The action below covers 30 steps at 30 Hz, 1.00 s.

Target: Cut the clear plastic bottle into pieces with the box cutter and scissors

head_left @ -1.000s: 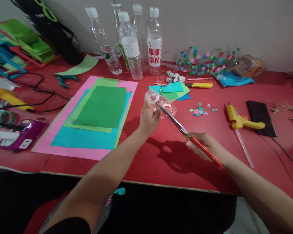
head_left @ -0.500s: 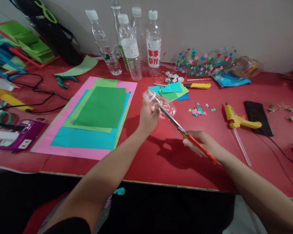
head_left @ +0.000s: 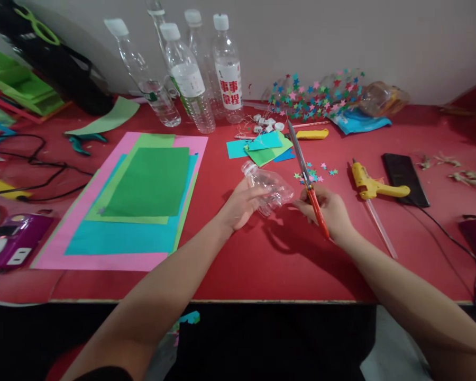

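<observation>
Paper (head_left: 150,182) lies stacked at left. The left hand (head_left: 240,206) is clamped on a clear bottle top (head_left: 276,189), holding it over the table (head_left: 238,270), neck leftward — the right hand (head_left: 330,212), near it, grips scissors (head_left: 316,207), blades pointing away. Farther right, a glue gun (head_left: 367,184) lies by a phone (head_left: 404,174).

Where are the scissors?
In the head view, the scissors are right of centre, in the right hand, beside the clear bottle piece in the left hand.
</observation>
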Available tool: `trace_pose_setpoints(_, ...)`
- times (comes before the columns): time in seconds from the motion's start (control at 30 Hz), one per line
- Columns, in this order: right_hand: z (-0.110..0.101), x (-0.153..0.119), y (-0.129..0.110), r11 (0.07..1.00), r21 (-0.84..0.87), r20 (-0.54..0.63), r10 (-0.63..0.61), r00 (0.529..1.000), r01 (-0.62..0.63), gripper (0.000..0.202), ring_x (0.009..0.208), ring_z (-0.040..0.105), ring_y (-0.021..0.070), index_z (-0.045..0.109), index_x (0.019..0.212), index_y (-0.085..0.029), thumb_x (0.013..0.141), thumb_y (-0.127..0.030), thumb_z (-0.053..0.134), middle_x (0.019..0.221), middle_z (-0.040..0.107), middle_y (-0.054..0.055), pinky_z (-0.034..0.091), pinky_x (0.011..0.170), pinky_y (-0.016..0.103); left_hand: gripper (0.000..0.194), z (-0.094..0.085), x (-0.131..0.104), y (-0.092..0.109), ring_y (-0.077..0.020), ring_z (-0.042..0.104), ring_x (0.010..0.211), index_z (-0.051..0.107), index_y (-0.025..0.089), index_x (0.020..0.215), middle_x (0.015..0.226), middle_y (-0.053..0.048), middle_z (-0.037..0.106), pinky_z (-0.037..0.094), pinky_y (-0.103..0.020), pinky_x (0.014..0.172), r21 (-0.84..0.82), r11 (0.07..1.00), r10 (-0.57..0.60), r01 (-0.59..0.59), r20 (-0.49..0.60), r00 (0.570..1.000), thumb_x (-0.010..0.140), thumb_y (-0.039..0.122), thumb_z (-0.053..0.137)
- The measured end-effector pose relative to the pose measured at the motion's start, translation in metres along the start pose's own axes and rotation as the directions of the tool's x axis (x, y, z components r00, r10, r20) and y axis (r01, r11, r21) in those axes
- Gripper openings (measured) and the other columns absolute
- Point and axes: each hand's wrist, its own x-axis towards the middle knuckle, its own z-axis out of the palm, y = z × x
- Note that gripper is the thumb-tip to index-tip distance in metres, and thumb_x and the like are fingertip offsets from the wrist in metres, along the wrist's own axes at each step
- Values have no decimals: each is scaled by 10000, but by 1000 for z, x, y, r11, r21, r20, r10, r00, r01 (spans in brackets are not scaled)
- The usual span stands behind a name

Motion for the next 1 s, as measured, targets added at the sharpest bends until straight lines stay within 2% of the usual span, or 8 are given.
trace_pose_setpoints(0.2, 2, -2, -4, 978, -174, -76, -127, 989, 112, 297, 511, 300, 104, 362, 602, -238, 681, -426, 577, 510, 325, -65, 231, 470, 237, 403, -2, -4, 1, -318, 635, 1190, 668, 182, 1026, 1102, -93, 732, 459, -483, 1044, -55, 981, -172, 184, 181, 968, 630, 169, 743)
trace_pose_setpoints(0.33, 2, -4, -7, 945, -273, -116, -221, 968, 182, 307, 496, 245, 96, 299, 594, -245, 683, -400, 548, 495, 275, -74, 187, 458, 242, 402, -8, -2, 4, -360, 626, 1207, 672, 148, 1016, 1109, -141, 733, 451, -527, 1051, -144, 953, -216, 266, 290, 932, 674, 356, 701)
trace_pose_setpoints(0.4, 4, -5, -8, 937, -284, -106, -243, 964, 205, 306, 489, 243, 96, 293, 606, -248, 687, -405, 543, 495, 283, -75, 188, 460, 247, 378, -9, -1, 3, -353, 647, 1177, 666, 145, 1003, 1085, -144, 739, 463, -535, 1036, -147, 947, -244, 286, 250, 937, 727, 402, 662)
trace_pose_setpoints(0.53, 6, -7, -8, 931, -303, -62, -231, 971, 202, 318, 499, 235, 100, 281, 618, -251, 692, -425, 538, 502, 316, -68, 196, 476, 258, 299, -8, 0, 0, -322, 688, 1101, 646, 167, 1004, 1025, -119, 753, 500, -519, 997, -115, 946, -287, 303, 141, 948, 745, 316, 642)
trace_pose_setpoints(0.87, 5, -8, -9, 931, -304, -46, -227, 973, 202, 318, 499, 223, 101, 278, 633, -249, 710, -414, 539, 513, 299, -66, 189, 485, 254, 265, -9, 0, -1, -337, 687, 1102, 632, 179, 939, 998, -117, 749, 496, -541, 1010, -124, 954, -253, 272, 150, 956, 712, 315, 626)
trace_pose_setpoints(1.0, 5, -9, -9, 925, -328, -18, -212, 977, 194, 295, 501, 225, 104, 285, 650, -253, 700, -413, 528, 527, 316, -60, 199, 499, 266, 219, -8, 1, 0, -334, 694, 1075, 622, 184, 881, 916, -99, 747, 507, -537, 994, -141, 955, -240, 262, 157, 958, 699, 307, 626)
